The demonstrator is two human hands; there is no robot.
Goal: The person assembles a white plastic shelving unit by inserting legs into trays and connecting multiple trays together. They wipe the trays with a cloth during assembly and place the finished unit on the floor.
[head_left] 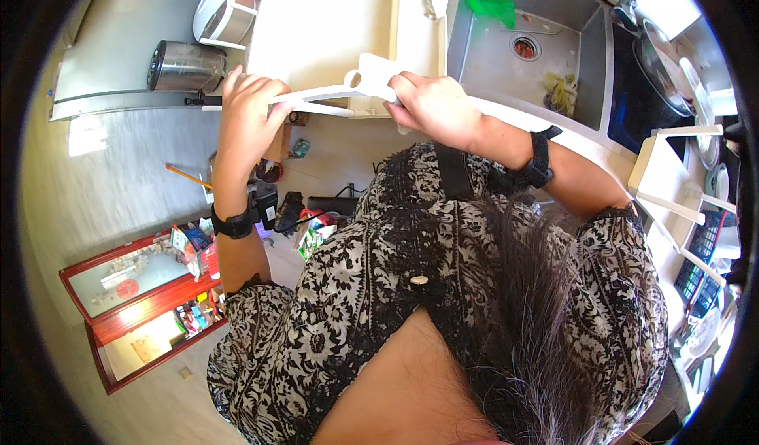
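Below my chin is my black-and-white floral blouse (316,318), and past it both my hands grip one long white plastic frame with slim bars and a round-holed broad end (373,73). My left hand (251,117) is curled round the bars; my right hand (435,109) is clenched at the broad end. The frame sits at the near edge of a cream rectangular surface with a raised border (316,18); I cannot tell whether they touch. I judge the step in hand to be steadying and handling this frame; the next move calls for both grips firm and the bars level. Rightward is a grey metal sink (490,65), yellow-green scraps (560,93) toward its near right corner, a bright green plastic bag (486,2) over its far left corner.
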